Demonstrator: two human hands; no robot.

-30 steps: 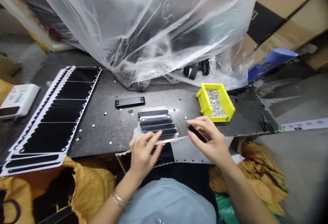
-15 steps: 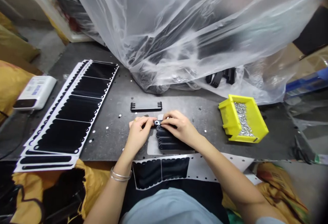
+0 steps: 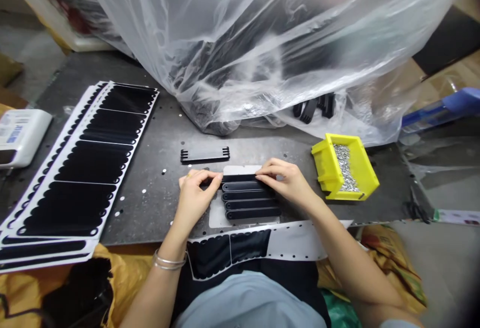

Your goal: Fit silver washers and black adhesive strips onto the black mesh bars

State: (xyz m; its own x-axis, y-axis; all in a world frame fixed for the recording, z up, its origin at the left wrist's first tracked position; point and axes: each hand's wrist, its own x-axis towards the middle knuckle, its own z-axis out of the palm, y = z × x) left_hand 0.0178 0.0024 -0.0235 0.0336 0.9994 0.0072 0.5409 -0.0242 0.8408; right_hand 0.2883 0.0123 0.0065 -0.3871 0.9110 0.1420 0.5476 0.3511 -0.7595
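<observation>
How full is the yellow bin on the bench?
Partly full: the yellow bin holds a low heap of small silver metal pieces, and its walls rise above them.

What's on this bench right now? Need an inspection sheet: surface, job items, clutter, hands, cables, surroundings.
Surface: dark metal bench top, dotted with small white discs.
Job items: black slotted bars in a row on a white backing piece; a separate black comb-ended bar; yellow plastic bin of small silver parts.
Clutter: die-cut sheets of black pads at left; white box; clear plastic sheeting.
Hands: left hand and right hand both at the top bar.
Cables: nothing seen.
Surroundings: yellow sack, cardboard.
</observation>
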